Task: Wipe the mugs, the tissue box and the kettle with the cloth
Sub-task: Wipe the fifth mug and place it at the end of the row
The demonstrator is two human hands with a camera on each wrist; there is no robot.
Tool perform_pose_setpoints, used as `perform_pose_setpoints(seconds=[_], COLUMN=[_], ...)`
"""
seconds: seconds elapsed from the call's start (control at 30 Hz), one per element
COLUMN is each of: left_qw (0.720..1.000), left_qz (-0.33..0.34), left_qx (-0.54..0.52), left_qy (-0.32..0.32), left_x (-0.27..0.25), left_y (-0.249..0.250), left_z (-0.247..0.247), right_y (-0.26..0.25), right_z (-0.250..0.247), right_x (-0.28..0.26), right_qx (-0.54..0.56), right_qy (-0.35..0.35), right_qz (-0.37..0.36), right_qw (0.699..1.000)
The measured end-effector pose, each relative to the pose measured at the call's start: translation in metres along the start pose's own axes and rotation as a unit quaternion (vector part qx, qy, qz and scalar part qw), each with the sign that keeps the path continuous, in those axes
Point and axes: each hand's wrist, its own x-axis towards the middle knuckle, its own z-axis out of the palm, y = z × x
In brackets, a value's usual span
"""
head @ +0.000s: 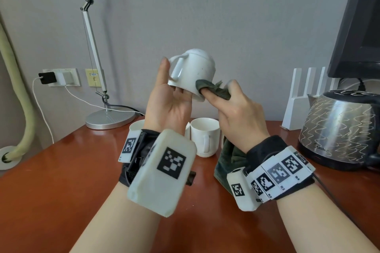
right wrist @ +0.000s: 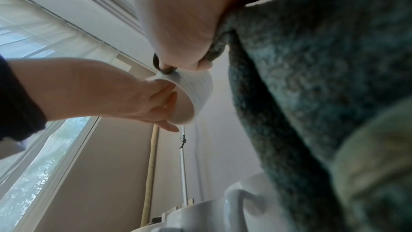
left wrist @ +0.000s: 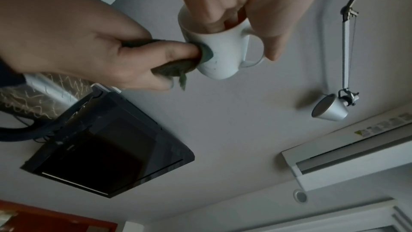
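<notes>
One white mug was held in the air above the bench, tipped nearly upside down with its handle toward the left hand. That hand's grip was clamped on the mug: fingers were curled inside the opening and the thumb lay along the outside by the handle. The right hand pinched a dark green cloth and pressed a fold of it against the mug's side near the rim; the rest of the cloth hung down behind the wrist.

Two more white mugs stood on the bench below the hands: one mug showed plainly, the other mug was mostly hidden behind the left wrist. A steel kettle stood at the right, its handle side cut off by the picture's edge. The tissue box could not be made out in any view.

The bench was glossy reddish-brown wood. On it at the back left stood a silver desk lamp; a white rack stood behind the kettle, and a dark monitor was cut off at the upper right. The wall was pale grey, with a socket plate holding plugged-in chargers.
</notes>
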Motion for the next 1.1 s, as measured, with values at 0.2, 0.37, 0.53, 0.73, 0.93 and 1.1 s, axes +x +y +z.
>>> perform_pose_setpoints(seconds=[0.2,0.37,0.53,0.73,0.93,1.1], left_qw=[0.998,0.999,1.0,0.998,0.998,0.999], left_qz=[-0.04,-0.027,-0.017,-0.032,-0.025,0.004], left_qx=[0.049,0.039,-0.002,0.051,0.052,0.032], left_qy=[-0.01,-0.017,-0.014,-0.012,-0.006,-0.006], left_x=[-0.004,-0.004,-0.003,-0.004,-0.004,0.0], left_y=[-0.008,-0.011,-0.005,-0.007,-0.018,-0.008], left_z=[0.004,0.003,0.001,0.002,0.002,-0.002], right_y=[-0.011,-0.004,-0.01,-0.01,0.007,-0.003], right_z=[0.002,-0.002,0.006,0.004,-0.001,0.011], right_x=[0.001,0.003,-0.001,0.002,-0.001,-0.007], right_qx=[0.019,-0.015,0.018,0.009,0.011,0.038], right_qy=[-0.023,-0.004,-0.009,-0.008,0.014,-0.002], right_qz=[-0.009,0.043,0.015,0.022,0.102,0.044], right_qw=[1.0,0.999,1.0,1.0,0.995,0.998])
